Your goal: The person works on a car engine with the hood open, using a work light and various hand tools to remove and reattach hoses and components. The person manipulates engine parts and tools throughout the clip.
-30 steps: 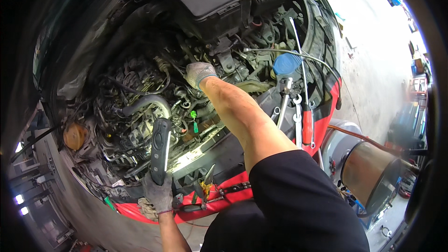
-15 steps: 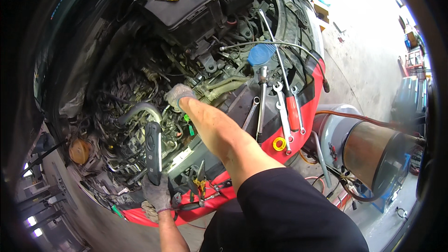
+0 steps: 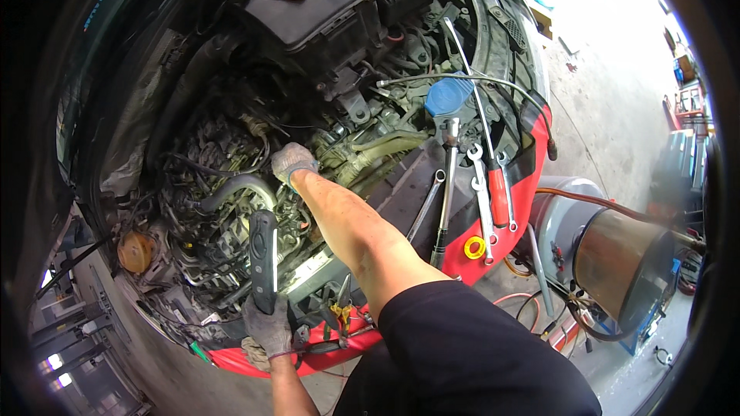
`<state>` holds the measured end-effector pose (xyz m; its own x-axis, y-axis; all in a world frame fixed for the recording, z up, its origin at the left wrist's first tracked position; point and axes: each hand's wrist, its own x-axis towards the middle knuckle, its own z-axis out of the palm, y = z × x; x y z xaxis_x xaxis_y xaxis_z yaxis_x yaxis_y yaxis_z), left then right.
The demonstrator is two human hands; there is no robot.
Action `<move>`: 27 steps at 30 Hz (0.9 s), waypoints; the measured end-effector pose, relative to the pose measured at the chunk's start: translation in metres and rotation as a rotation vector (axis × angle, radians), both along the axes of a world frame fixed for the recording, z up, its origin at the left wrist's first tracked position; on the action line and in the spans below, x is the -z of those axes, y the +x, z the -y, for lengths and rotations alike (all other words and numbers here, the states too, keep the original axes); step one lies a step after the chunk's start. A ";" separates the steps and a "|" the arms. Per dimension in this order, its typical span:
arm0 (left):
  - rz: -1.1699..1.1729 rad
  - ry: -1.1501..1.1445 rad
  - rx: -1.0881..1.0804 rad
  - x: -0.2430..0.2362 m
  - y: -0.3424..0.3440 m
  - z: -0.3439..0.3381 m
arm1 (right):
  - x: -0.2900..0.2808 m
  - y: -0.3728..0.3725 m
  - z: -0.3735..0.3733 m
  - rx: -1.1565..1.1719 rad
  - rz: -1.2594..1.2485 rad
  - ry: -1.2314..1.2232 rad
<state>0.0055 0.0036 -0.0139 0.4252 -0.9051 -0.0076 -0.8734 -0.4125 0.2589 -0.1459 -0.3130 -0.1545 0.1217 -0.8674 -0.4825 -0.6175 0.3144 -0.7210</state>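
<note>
My left hand [image 3: 267, 327], in a grey work glove, is closed around the lower end of a black inspection lamp [image 3: 263, 262]. The lamp stands upright in my grip, its bright strip lighting the engine [image 3: 223, 158]. My right hand [image 3: 294, 162], also gloved, reaches into the middle of the engine bay beside a thick grey hose [image 3: 239, 186]. Its fingers are curled; whatever they may hold is hidden beneath the glove. Close to my left hand, pliers with yellow-and-red handles [image 3: 339, 312] lie at the front edge.
A ratchet [image 3: 445, 200], several combination wrenches [image 3: 483, 200], a red-handled pry tool [image 3: 499, 196] and a yellow tape roll [image 3: 475, 247] rest along the red fender cover [image 3: 532, 162]. Beyond are a blue cap [image 3: 449, 96] and a black airbox [image 3: 301, 8]. A cylindrical tank [image 3: 620, 262] stands right.
The view has shifted slightly, so the scene sits a little lower and to the right. A bright green piece that showed below my right hand is no longer visible. The lamp stays in my left hand.
</note>
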 end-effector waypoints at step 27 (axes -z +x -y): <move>-0.025 -0.008 -0.035 0.003 0.003 -0.004 | -0.034 0.026 -0.006 0.431 0.067 0.171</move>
<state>0.0081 0.0079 -0.0169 0.4562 -0.8898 -0.0118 -0.8519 -0.4405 0.2834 -0.1200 -0.3070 -0.1203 -0.1961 -0.7546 -0.6261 -0.3586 0.6495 -0.6705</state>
